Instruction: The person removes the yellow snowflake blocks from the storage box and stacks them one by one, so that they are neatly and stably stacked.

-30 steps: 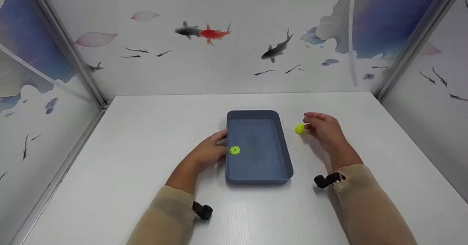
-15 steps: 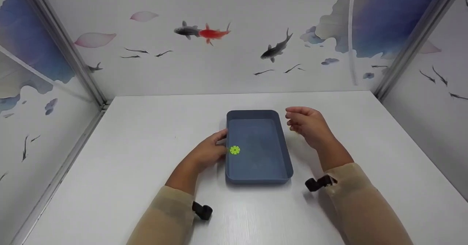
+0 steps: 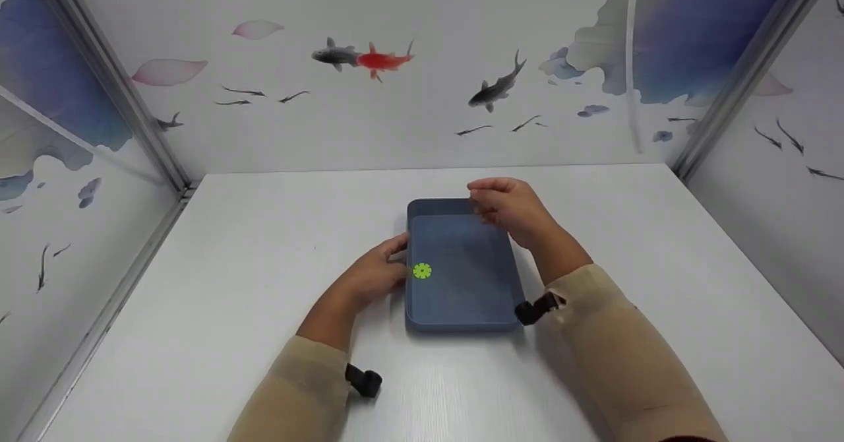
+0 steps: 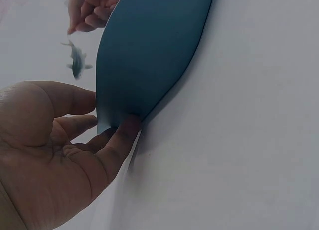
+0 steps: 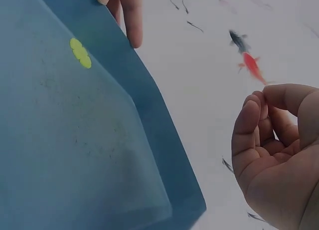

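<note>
My left hand point(image 3: 372, 274) grips the long left wall of a shallow blue-grey tray point(image 3: 465, 326), with its thumb at the rim and fingers against the outer side. Inside the tray, beside that wall, lies a small yellow-green notched disc point(image 3: 422, 270). Over the tray's far right corner is my right hand point(image 3: 517, 211). Its fingers are curled and thumb and forefinger tips meet; in the right wrist view nothing shows between the fingertips point(image 5: 251, 108). The yellow ball from the earlier frames is out of sight.
The tray stands on a white table point(image 3: 264, 297). A white back wall point(image 3: 395, 125) printed with fish and petals rises behind it, with side walls in metal framing at left and right. Both wrists wear small black cameras.
My right hand has moved left from beside the yellow ball to over the tray's far right corner, and the ball is no longer visible. My left hand, tray and disc stay put.
</note>
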Available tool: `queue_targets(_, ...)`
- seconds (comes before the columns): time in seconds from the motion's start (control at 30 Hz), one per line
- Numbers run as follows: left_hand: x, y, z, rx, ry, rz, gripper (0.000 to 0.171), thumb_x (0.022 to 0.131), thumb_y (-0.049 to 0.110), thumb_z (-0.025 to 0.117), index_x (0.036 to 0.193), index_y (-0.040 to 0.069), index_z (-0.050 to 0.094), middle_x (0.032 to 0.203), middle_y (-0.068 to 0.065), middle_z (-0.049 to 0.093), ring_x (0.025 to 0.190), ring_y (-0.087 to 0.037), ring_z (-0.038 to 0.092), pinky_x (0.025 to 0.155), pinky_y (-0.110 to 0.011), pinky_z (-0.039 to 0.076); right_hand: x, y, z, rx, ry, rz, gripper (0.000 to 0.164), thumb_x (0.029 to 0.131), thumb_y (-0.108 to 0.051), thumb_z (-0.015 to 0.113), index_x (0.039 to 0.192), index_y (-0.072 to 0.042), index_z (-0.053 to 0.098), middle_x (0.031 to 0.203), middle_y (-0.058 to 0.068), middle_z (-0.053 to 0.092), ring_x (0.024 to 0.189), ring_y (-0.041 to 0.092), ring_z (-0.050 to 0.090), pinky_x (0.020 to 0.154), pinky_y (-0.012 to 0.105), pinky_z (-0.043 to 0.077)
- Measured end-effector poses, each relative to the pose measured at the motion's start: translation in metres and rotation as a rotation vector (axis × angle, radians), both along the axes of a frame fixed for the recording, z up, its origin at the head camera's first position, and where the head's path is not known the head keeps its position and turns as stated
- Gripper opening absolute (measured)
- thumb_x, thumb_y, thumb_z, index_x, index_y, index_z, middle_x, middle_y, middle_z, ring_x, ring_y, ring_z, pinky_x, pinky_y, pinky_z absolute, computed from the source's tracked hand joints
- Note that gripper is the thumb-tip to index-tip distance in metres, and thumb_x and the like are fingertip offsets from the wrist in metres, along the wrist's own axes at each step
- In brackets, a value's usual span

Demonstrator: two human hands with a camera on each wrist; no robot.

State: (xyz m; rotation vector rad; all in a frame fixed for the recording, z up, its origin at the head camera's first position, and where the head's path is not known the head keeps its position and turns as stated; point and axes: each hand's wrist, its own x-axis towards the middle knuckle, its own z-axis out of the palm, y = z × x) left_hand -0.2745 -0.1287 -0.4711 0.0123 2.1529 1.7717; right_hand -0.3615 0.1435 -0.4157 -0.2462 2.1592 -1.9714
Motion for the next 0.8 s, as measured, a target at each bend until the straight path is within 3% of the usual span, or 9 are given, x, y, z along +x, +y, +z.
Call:
queue_targets(0.3,0.000,0.001,0.002,0.007,-0.003,-0.003,0.080,0.098,0.004,0.061,0.171,0.018,0.030,0.177,-0.005,0.033,0.158,-0.033,0.045,0.124,-0.049,0.047,-0.017,-0.033,-0.006,0.146,-0.010,0.074,0.029,0.101,-0.029,0.075,0.123,-0.010,0.077,0.109,0.011,0.071,0.091,0.022,0.065,0.080,0.030,0.062)
queue_targets(0.53,0.000,0.001,0.003,-0.016,-0.002,-0.005,0.079,0.099,0.007,0.062,0.171,0.019,0.031,0.176,-0.002,0.035,0.156,-0.030,0.048,0.124,-0.049,0.046,-0.021,-0.049,-0.013,0.266,-0.032,0.224,0.042,0.099,-0.030,0.076,0.134,-0.007,0.073,0.124,0.011,0.073,0.100,0.021,0.069,0.087,0.031,0.062)
queue_targets(0.8,0.000,0.000,0.003,-0.037,0.010,-0.003,0.079,0.099,0.009,0.063,0.170,0.022,0.033,0.175,-0.001,0.037,0.154,-0.028,0.050,0.124,-0.048,0.047,-0.024,-0.058,-0.024,0.353,-0.021,0.311,0.033,0.097,-0.029,0.078,0.127,-0.017,0.078,0.116,0.007,0.075,0.101,0.023,0.070,0.088,0.036,0.063)
